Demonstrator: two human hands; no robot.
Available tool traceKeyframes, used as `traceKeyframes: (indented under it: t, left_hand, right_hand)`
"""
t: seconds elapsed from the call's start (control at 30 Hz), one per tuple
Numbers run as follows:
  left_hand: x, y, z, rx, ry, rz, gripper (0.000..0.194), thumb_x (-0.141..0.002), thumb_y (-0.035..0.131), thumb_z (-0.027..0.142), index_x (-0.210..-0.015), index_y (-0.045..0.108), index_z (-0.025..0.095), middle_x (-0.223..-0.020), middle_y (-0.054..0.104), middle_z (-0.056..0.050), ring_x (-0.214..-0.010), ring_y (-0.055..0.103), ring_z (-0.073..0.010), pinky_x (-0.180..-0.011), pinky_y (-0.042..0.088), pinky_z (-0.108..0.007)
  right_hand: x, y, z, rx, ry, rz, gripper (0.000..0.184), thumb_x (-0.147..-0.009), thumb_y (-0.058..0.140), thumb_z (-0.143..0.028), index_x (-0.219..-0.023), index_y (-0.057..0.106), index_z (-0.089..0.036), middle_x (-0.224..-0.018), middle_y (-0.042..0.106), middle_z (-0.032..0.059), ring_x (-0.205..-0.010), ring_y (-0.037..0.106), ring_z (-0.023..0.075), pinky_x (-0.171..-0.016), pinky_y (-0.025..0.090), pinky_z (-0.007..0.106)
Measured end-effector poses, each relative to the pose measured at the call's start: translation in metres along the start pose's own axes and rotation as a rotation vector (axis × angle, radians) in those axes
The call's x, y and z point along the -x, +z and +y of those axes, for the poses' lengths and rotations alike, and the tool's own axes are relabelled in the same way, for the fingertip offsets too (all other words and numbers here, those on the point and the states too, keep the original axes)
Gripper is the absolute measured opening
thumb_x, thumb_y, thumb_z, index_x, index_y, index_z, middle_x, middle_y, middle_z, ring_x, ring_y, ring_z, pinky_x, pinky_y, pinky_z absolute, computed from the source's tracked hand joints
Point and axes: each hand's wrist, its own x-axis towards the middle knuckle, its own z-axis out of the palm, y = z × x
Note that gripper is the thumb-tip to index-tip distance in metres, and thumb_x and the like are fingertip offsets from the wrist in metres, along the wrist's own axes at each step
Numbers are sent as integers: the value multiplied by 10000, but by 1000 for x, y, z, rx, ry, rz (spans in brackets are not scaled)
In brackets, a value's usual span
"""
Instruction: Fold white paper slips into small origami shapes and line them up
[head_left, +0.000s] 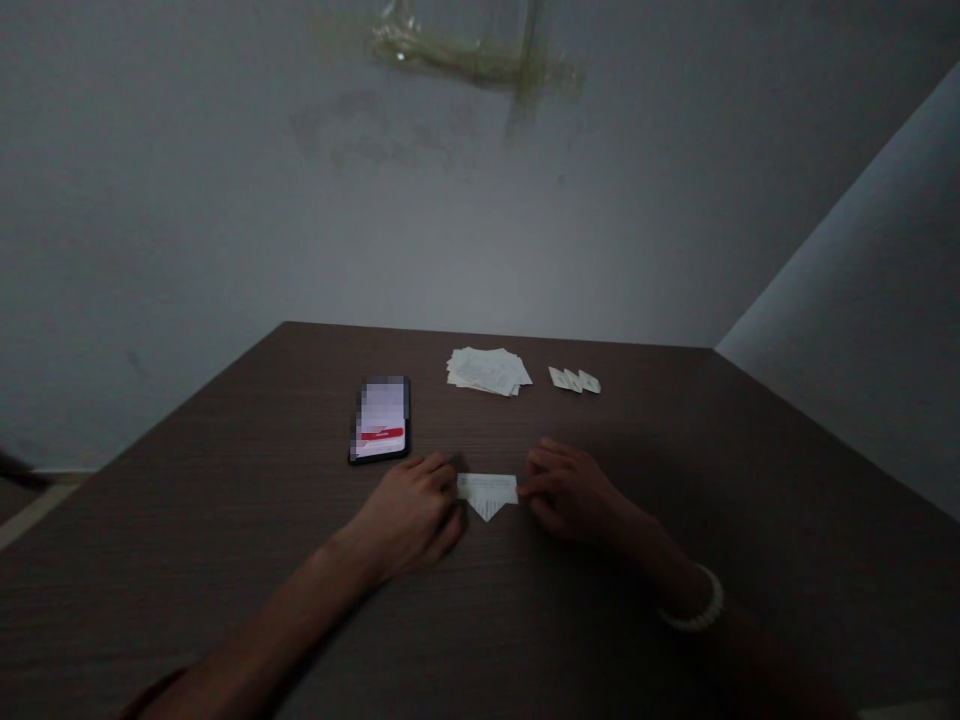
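A small folded piece of printed paper lies on the brown table in front of me, with a straight band along its far side and a triangular point toward me. My left hand is closed at the paper's left end, its fingers curled over that edge. At the opposite end my right hand pinches the right edge between bent fingers. The fingertips of both hands are partly hidden.
A phone with its screen lit lies left of the paper. Farther back are a loose stack of printed paper sheets and, to its right, several small folded papers. Behind the table stands a grey wall.
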Motion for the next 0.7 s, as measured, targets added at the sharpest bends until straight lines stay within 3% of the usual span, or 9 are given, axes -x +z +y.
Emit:
traceKeyframes:
  t: [0.13,0.27,0.47,0.7]
  left_hand:
    - [-1,9,-3,-46,-18,72,240,-899,491,220,-769,676,141,-811,607,-84,-819,554,-232,-728,480,-372]
    - [-2,14,-6,-23,-60,115,262,-920,492,237,-757,680,154,-812,600,-79,-799,544,-224,-708,478,-359]
    - [-3,11,-6,81,-117,141,244,-913,510,267,-771,672,151,-834,580,-84,-816,534,-222,-714,482,-353]
    - [-3,20,-5,199,-140,182,254,-914,510,301,-1104,626,179,-1090,557,-102,-1003,515,-256,-865,458,-423]
  right_hand:
    - [-3,7,-1,-54,79,86,115,-843,597,-250,-855,687,-180,-875,593,51,-831,489,186,-713,371,308]
    - [-8,13,-5,-102,143,86,318,-843,642,-386,-1095,650,-193,-1040,598,73,-937,500,214,-803,416,338]
    - [-11,15,-9,-158,157,53,275,-825,673,-356,-1056,667,-205,-1161,549,85,-1000,496,219,-870,416,373]
    - [-14,15,-10,-200,148,52,331,-812,687,-300,-1107,622,-164,-1038,609,71,-967,498,219,-867,412,363]
